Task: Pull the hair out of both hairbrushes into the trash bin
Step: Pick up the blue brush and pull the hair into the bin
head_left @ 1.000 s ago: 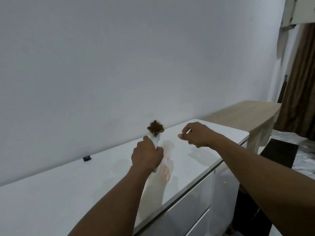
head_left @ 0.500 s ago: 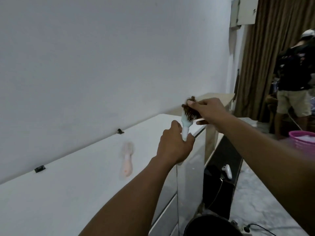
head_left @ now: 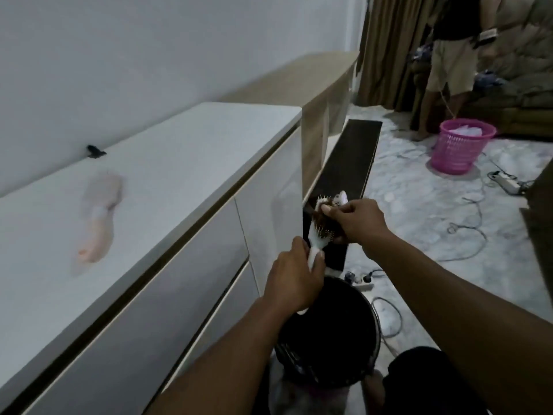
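My left hand point(head_left: 294, 278) grips the handle of a pale blue hairbrush point(head_left: 318, 238), held upright over the black trash bin point(head_left: 332, 333) on the floor. A clump of brown hair point(head_left: 321, 215) sits in the brush's bristles. My right hand point(head_left: 354, 220) pinches that hair at the brush head. A second, pink hairbrush point(head_left: 100, 217) lies blurred on the white cabinet top point(head_left: 179, 163), well to the left of both hands.
A small black clip point(head_left: 95, 151) lies by the wall on the cabinet. A wooden table point(head_left: 314, 76) stands beyond. On the marble floor are a pink basket point(head_left: 460, 148), power strips and cables point(head_left: 466, 223). A person point(head_left: 449, 61) stands at the back right.
The view has swung down and right, bringing the trash bin into sight. Both hands have carried the blue brush off the cabinet to above the bin. My right hand still pinches the hair.
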The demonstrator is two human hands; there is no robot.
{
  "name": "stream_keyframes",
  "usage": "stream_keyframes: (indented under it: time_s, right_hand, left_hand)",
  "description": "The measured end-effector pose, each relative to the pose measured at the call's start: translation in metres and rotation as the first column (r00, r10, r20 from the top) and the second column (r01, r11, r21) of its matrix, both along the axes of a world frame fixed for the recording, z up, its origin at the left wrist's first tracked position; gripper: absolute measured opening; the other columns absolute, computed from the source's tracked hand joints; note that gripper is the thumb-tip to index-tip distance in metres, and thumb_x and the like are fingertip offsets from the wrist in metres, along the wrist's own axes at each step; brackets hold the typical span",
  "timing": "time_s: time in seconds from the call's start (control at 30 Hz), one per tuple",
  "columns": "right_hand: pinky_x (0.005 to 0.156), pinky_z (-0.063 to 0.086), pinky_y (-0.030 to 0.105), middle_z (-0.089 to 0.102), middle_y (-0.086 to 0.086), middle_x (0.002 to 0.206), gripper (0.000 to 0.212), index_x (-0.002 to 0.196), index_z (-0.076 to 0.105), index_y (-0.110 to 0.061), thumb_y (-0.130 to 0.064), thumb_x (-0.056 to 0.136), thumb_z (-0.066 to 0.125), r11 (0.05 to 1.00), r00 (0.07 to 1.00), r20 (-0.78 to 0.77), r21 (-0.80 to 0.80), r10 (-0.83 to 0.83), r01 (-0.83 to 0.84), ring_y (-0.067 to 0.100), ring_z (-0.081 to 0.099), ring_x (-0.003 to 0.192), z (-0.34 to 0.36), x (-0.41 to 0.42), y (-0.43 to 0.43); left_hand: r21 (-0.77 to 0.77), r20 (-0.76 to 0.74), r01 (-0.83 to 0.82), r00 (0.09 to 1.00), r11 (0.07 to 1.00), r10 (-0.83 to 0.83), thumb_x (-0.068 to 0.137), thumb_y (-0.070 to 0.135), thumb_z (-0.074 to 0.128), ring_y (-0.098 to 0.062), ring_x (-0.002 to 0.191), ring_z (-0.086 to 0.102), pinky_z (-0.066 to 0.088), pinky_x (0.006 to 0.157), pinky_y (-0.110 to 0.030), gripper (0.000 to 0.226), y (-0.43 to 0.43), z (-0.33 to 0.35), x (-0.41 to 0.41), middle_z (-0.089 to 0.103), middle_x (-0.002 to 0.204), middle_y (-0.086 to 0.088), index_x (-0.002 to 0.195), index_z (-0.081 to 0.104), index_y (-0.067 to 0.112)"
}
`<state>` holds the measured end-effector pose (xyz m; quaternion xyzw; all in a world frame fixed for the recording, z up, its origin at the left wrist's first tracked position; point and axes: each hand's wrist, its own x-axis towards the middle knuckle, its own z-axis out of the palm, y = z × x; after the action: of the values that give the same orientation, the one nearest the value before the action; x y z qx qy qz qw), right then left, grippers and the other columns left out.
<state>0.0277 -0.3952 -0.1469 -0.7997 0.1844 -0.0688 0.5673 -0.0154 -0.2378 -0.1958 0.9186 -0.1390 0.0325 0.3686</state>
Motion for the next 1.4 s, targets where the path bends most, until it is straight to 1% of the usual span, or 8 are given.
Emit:
stream_keyframes:
  time_s: [0.17, 0.27, 0.43, 0.73, 0.9, 1.03, 1.2, 1.4]
  right_hand:
    - [0.064, 0.064, 0.04, 0.072, 0.009, 0.076, 0.028, 0.079, 0.073, -0.008, -0.035, 0.08, 0.081, 1.0, 0.99, -0.144, 0.022, 0.011, -0.008, 0.028, 0.072, 0.07, -0.107, 0.004, -0.006]
    - [0.069, 0.063, 0.046, 0.074, 0.012, 0.076, 0.027, 0.078, 0.074, -0.007, -0.032, 0.082, 0.08, 1.0, 0.978, -0.207, 0.016, 0.018, -0.015, 0.031, 0.074, 0.072, -0.171, 0.003, -0.005]
    - [0.06, 0.052, 0.033, 0.068, 0.004, 0.06, 0.038, 0.07, 0.071, -0.006, -0.04, 0.086, 0.073, 0.994, 0.961, -0.275, -0.103, 0.005, -0.034, 0.019, 0.065, 0.058, -0.257, 0.006, -0.002]
    - [0.067, 0.05, 0.035, 0.066, 0.006, 0.063, 0.037, 0.066, 0.052, -0.017, -0.041, 0.091, 0.065, 0.991, 0.928, -0.373, -0.117, 0.016, -0.065, 0.019, 0.066, 0.069, -0.337, 0.026, -0.014]
    - [0.066, 0.057, 0.044, 0.056, 0.006, 0.066, 0.037, 0.069, 0.048, -0.016, -0.037, 0.098, 0.057, 0.999, 0.934, -0.357, 0.053, 0.009, 0.01, 0.019, 0.058, 0.066, -0.336, 0.06, -0.018]
    - [0.061, 0.06, 0.031, 0.061, 0.013, 0.09, 0.026, 0.089, 0.051, -0.01, -0.034, 0.1, 0.055, 0.931, 0.909, -0.417, 0.339, 0.023, 0.132, 0.024, 0.067, 0.086, -0.331, 0.065, -0.008]
    - [0.062, 0.042, 0.003, 0.06, -0.017, 0.087, 0.042, 0.108, 0.06, -0.022, -0.043, 0.078, 0.08, 0.975, 0.921, -0.378, -0.151, 0.096, -0.164, -0.007, 0.055, 0.075, -0.335, 0.059, -0.009]
    - [0.062, 0.05, 0.013, 0.07, -0.009, 0.071, 0.014, 0.074, 0.07, -0.023, -0.031, 0.082, 0.079, 0.986, 0.958, -0.285, -0.169, -0.033, -0.016, 0.003, 0.068, 0.069, -0.336, 0.059, -0.014]
  left_hand:
    - [-0.038, -0.259, -0.009, 0.966, 0.999, -0.001, 0.094, 0.045, 0.051, -0.023, 0.068, 0.059, 0.038, 0.056, -0.035, 0.029, -0.003, -0.088, 0.0, 0.058, 0.072, 0.004, 0.097, 0.049, 0.016]
    - [-0.05, -0.453, -0.03, 0.892, 0.998, 0.004, 0.087, 0.043, 0.058, -0.02, 0.062, 0.053, 0.044, 0.061, -0.04, 0.03, -0.004, -0.141, 0.006, 0.051, 0.064, 0.003, 0.077, 0.045, 0.017]
    - [-0.104, -0.664, -0.086, 0.748, 0.991, -0.005, 0.099, 0.037, 0.057, -0.011, 0.067, 0.06, 0.04, 0.057, -0.026, 0.028, -0.009, -0.211, 0.018, 0.062, 0.07, 0.008, 0.074, 0.058, 0.023]
    - [-0.064, -0.742, -0.012, 0.669, 0.998, -0.04, 0.102, 0.047, 0.045, -0.015, 0.061, 0.065, 0.05, 0.062, -0.035, 0.044, -0.01, -0.283, 0.044, 0.067, 0.069, -0.001, 0.09, 0.067, 0.011]
    - [-0.043, -0.686, -0.014, 0.728, 0.999, -0.019, 0.099, 0.056, 0.04, -0.023, 0.066, 0.065, 0.051, 0.065, -0.042, 0.053, -0.018, -0.294, 0.075, 0.065, 0.071, -0.006, 0.084, 0.059, 0.01]
    - [-0.014, -0.705, -0.026, 0.709, 1.0, 0.009, 0.101, 0.051, 0.041, -0.017, 0.067, 0.066, 0.05, 0.063, -0.036, 0.043, -0.02, -0.298, 0.08, 0.065, 0.07, 0.002, 0.078, 0.058, 0.02]
    - [0.041, -0.696, 0.039, 0.718, 0.998, 0.0, 0.099, 0.039, 0.042, -0.022, 0.064, 0.064, 0.047, 0.056, -0.035, 0.032, -0.024, -0.299, 0.077, 0.063, 0.072, -0.002, 0.072, 0.047, 0.023]
    - [0.006, -0.696, 0.021, 0.718, 1.0, -0.011, 0.102, 0.046, 0.044, -0.012, 0.054, 0.059, 0.039, 0.053, -0.028, 0.043, -0.028, -0.296, 0.074, 0.058, 0.058, 0.005, 0.067, 0.05, 0.021]
